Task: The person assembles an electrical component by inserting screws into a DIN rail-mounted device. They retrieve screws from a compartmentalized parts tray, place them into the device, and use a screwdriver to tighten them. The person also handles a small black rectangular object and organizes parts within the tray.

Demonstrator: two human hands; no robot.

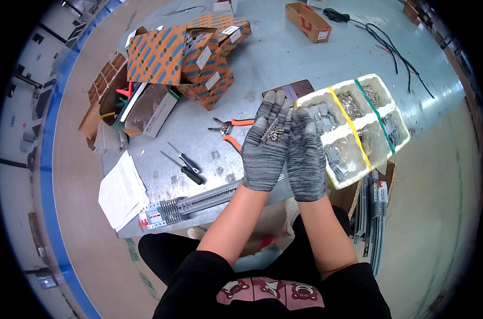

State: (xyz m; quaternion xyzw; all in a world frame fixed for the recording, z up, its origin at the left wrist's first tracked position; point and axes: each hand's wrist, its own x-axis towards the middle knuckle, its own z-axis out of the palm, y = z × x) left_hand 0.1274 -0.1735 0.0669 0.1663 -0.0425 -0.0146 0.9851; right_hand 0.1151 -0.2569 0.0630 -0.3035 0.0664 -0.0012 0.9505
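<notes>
left hand (261,151) cups metal bits (273,133); boxes (153,56) bear labels (203,57)

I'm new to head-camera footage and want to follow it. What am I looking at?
No machine here: these are a person's two hands in grey gloves. The only picture comes from a wide fisheye camera on their head, looking down, so straight edges bend. The left hand cups small metal pieces; the right hand is close beside it. On the grey table lie an orange-handled tool, two screwdrivers, papers and a strip of grey blocks. A white compartment tray holds small parts at the right.
</notes>
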